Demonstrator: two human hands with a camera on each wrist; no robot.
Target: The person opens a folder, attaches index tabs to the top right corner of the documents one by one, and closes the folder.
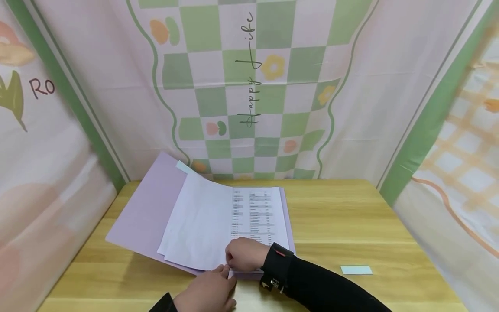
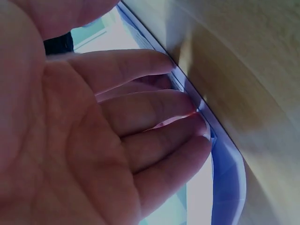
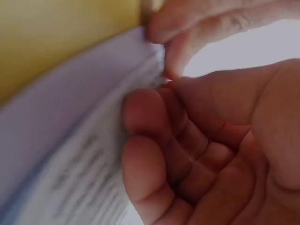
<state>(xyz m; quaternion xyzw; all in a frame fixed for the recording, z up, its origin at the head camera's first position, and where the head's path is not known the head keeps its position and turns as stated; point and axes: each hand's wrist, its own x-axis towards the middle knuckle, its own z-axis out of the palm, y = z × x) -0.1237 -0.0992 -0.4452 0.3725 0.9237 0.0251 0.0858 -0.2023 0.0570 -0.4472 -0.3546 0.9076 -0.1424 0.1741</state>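
A lavender folder (image 1: 146,208) lies opened on the table with paper inside. Its left page is a blank sheet (image 1: 195,225); the right one is a printed sheet (image 1: 257,212) with rows of text. My right hand (image 1: 247,253) is at the lower end of the fold, fingers curled, thumb and index finger pinching the paper at its bottom edge. Just in front, my left hand (image 1: 206,288) touches the folder's bottom edge with its fingertips (image 2: 192,101), fingers fairly straight and thumb apart. The two hands meet there and partly hide the pinched spot.
A pale blue strip (image 1: 356,270) lies on the wooden table (image 1: 335,216) at the right. Another pale strip (image 1: 184,167) shows at the top of the folder's left side. Patterned cloth (image 1: 304,91) hangs behind the table and on both sides.
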